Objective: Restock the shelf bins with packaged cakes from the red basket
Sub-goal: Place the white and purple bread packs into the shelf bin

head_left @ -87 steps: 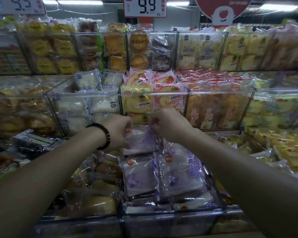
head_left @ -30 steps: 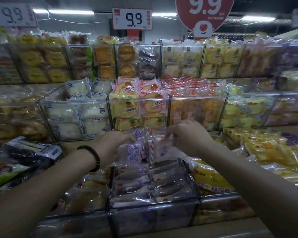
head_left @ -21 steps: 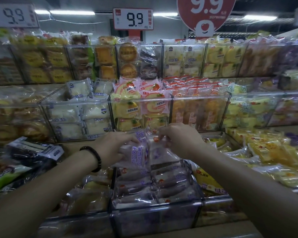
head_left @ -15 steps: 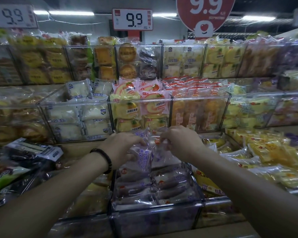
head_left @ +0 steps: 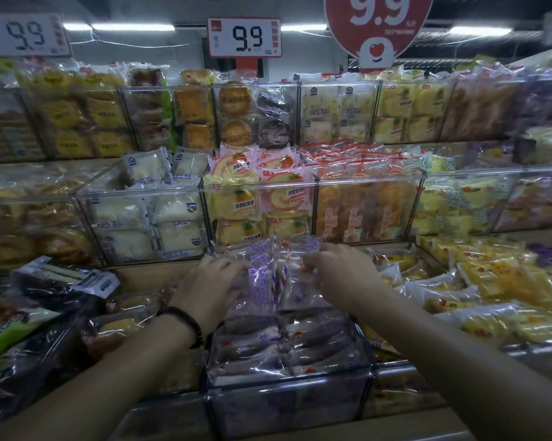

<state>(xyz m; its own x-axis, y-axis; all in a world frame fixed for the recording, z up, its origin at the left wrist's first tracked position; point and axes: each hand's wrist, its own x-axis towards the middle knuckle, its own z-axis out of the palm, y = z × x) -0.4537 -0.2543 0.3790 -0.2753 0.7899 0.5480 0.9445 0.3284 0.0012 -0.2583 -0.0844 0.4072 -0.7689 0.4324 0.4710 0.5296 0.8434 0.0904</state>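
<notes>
A clear plastic bin (head_left: 287,396) on the lowest shelf holds rows of purple-printed packaged cakes (head_left: 268,345). At the back of this bin several of those packs (head_left: 263,275) stand upright. My left hand (head_left: 211,284) holds the left side of the upright packs, fingers curled on the wrappers. My right hand (head_left: 341,278) pinches the right-hand packs from the other side. A dark bead bracelet sits on my left wrist. The red basket is out of view.
Clear bins of wrapped cakes fill the middle tier (head_left: 258,202) and top tier (head_left: 255,113). Loose yellow packs (head_left: 491,291) lie to the right, dark packs (head_left: 45,291) to the left. Price signs reading 9.9 (head_left: 244,36) hang above.
Both hands stay on the upright purple packs at the back of the bin, drawing closer together and shifting the packs slightly; earlier more packs lay flat on top of the bin.
</notes>
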